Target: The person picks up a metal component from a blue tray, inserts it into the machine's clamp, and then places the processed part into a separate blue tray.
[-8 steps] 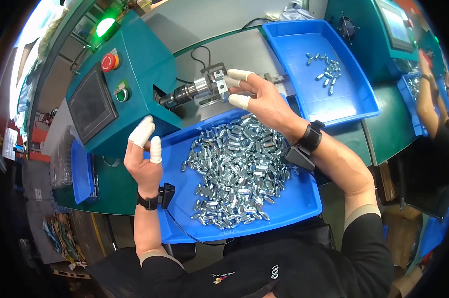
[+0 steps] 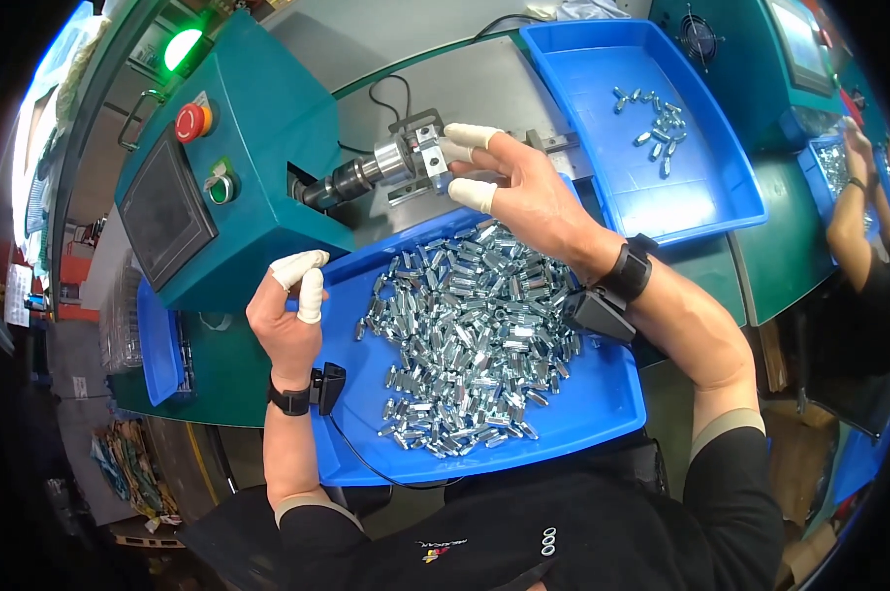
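My left hand (image 2: 286, 330), with white finger cots on thumb and forefinger, hovers over the left edge of a blue tray (image 2: 351, 458). Its two fingertips come together in a pinch; whether anything small sits between them is hidden. My right hand (image 2: 539, 207), also wearing white finger cots, reaches to the metal clamp block (image 2: 430, 158) at the end of the machine's spindle (image 2: 351, 179). Its fingers are apart, with the fingertips at the block's right side. In the tray lies a heap of shiny hexagonal metal parts (image 2: 475, 335).
A green machine (image 2: 258, 128) with a dark screen, red stop button (image 2: 193, 122) and lit green lamp (image 2: 182, 49) stands left. Another blue tray (image 2: 652, 212) with several metal parts lies at the right. A second machine and another person's arm (image 2: 847, 217) show far right.
My left forefinger has bent down toward the thumb, bringing the tips together. My right hand stays at the clamp block. The whole view has shifted slightly.
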`<state>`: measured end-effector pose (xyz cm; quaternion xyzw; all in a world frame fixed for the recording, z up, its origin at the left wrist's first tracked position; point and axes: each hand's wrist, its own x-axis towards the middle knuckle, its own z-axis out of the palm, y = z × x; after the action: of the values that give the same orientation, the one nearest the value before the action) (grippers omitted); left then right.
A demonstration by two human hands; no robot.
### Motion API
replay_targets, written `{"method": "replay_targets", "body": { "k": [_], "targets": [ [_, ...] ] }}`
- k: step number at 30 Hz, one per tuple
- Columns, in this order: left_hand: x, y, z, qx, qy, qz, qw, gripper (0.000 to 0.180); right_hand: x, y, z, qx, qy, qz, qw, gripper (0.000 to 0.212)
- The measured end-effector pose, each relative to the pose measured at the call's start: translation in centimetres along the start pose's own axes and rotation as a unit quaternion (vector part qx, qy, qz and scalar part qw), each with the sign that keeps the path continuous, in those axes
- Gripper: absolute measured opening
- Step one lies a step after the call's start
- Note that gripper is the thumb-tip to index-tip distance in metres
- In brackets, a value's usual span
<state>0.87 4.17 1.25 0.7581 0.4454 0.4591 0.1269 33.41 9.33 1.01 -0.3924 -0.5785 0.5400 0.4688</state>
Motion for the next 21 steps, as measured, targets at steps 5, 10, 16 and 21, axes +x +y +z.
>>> {"method": "replay_targets", "body": {
  "k": [5, 10, 16, 21],
  "targets": [
    [-0.26, -0.33, 0.22, -0.027, -0.02, -0.047, 0.998, 0.017, 0.28, 0.18, 0.16, -0.001, -0.01, 0.001, 1.0, 0.071],
    [-0.33, -0.43, 0.16, -0.031, -0.032, -0.069, 0.997, 0.017, 0.27, 0.04, 0.03, -0.003, -0.01, 0.006, 1.0, 0.072],
    [-0.44, -0.18, 0.32, -0.033, -0.041, -0.07, 0.996, 0.017, 0.36, -0.08, 0.19, -0.004, -0.02, 0.004, 1.0, 0.072],
    [-0.36, -0.03, 0.33, -0.035, -0.038, -0.069, 0.996, 0.017, 0.47, -0.05, 0.31, -0.003, -0.025, 0.004, 1.0, 0.071]
  ]
}}
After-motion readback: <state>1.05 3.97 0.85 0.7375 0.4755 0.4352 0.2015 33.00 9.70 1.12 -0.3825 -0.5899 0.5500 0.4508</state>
